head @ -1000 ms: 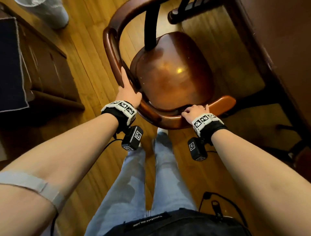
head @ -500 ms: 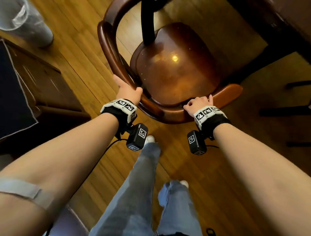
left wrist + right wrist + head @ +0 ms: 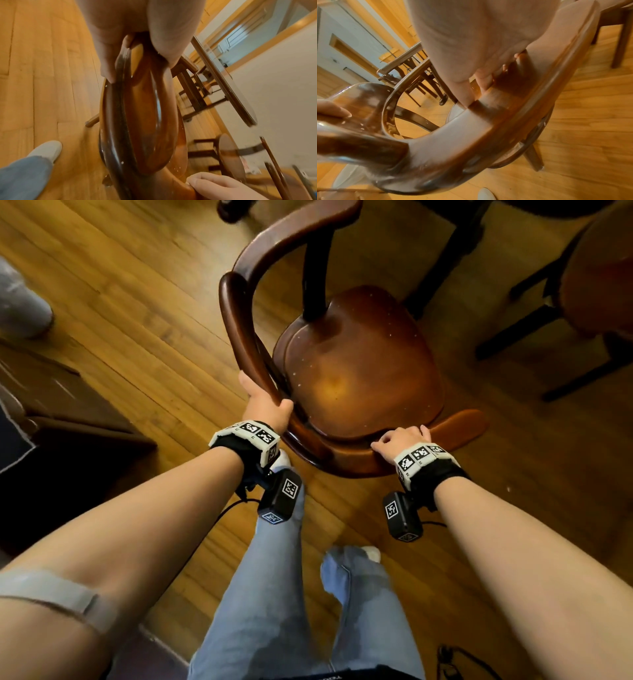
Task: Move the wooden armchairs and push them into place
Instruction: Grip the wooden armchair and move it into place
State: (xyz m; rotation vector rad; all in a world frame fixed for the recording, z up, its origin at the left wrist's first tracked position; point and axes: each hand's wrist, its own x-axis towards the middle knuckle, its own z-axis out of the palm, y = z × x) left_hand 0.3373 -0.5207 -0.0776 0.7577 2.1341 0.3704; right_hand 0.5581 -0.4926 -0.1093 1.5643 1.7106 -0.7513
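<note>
As my 2 hands, left hand [image 3: 265, 405] and right hand [image 3: 400, 440], gripped the armchair [image 3: 359, 371] rail, it had swung toward the table [image 3: 223, 86] ahead.

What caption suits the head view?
Both hands, left hand and right hand, grip the wooden armchair rail.
</note>
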